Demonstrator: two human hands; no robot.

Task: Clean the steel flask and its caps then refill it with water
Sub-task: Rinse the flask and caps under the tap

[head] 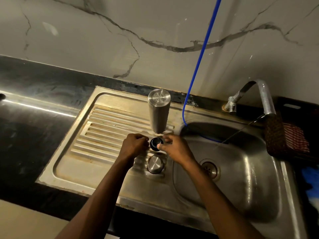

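Observation:
The steel flask (pixel 159 112) stands upside down on the ribbed drainboard (pixel 107 128), its flat base facing up. Just in front of it my right hand (pixel 174 149) holds a small black inner cap (pixel 155 143) between thumb and fingers. My left hand (pixel 133 144) is curled beside the cap on its left, its fingertips at the cap's edge. Whether they grip it is hidden. A round steel outer cap (pixel 155 164) lies on the drainboard below the black cap, between my wrists.
The sink basin (pixel 241 178) with its drain (pixel 209 169) lies to the right. A steel tap (pixel 262 97) arches over it. A blue hose (pixel 198 62) hangs down the marble wall into the basin. Cloths (pixel 286 138) drape the far right rim. Dark countertop (pixel 25 118) lies left.

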